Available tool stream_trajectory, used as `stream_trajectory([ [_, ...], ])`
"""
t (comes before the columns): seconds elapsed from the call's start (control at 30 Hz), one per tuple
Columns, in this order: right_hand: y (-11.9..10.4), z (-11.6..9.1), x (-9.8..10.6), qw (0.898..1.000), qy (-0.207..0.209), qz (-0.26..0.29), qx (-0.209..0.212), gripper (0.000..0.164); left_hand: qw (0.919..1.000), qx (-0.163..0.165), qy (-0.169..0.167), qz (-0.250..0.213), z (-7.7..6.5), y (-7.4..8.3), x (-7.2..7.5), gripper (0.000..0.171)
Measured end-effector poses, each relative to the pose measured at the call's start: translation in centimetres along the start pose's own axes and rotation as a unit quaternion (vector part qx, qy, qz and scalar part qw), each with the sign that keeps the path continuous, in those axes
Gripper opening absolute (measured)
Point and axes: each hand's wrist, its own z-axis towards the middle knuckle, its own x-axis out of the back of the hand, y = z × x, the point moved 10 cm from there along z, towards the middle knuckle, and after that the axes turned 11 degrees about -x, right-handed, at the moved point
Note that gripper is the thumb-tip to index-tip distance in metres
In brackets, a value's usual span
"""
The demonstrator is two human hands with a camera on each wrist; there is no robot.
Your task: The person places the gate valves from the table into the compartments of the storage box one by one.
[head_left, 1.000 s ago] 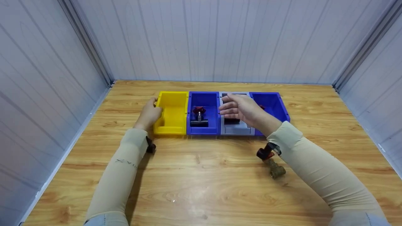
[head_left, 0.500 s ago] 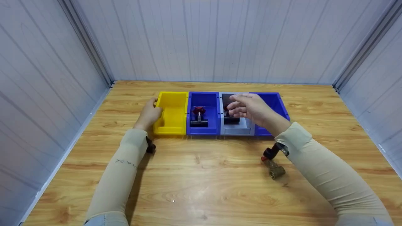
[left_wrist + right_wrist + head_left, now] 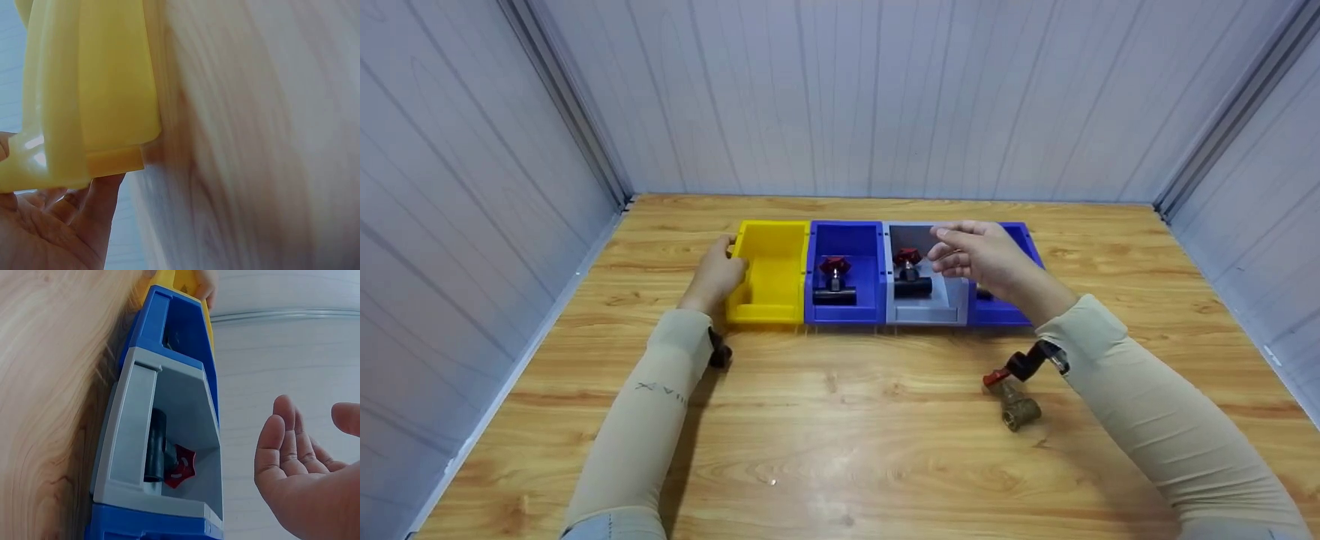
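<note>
My left hand grips the left side wall of the yellow bin, thumb over the wall and fingers outside; the left wrist view shows those fingers under the yellow edge. Over the right-hand bins hovers my right hand, fingers loosely bent and holding nothing. Below and left of it, the grey bin contains a black valve with a red handwheel. A similar valve lies in the left blue bin. The right blue bin is partly hidden behind my right hand; something dark shows inside it.
The bins stand side by side in a row on a wood-grain table. A brass valve with a red handle lies in front of the right blue bin, beside my right wrist. Pale panel walls enclose the back and both sides.
My right hand has moved steadily to the right, from above the grey bin to the right blue bin, uncovering the valve in the grey one. The left hand keeps its grip in place.
</note>
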Motion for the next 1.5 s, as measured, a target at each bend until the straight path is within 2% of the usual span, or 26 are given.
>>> stream_trajectory([
  [0.37,0.1,-0.4,2.5,0.999,0.030,0.002,0.023,0.022,0.9999,-0.007,-0.001,0.007,0.0,0.1,-0.1,0.059],
  [0.73,0.4,-0.6,5.0,0.997,0.063,-0.023,0.033,0.021,0.9998,-0.018,0.003,0.001,0.0,0.3,0.0,0.059],
  [1.1,0.6,-0.7,7.9,0.987,0.119,-0.100,0.045,0.032,0.9999,-0.010,0.009,0.001,0.0,0.3,-0.1,0.059],
  [1.5,0.9,-0.9,10.1,0.983,0.141,-0.102,0.057,0.028,0.9999,-0.012,0.006,0.004,0.1,0.2,-0.1,0.058],
])
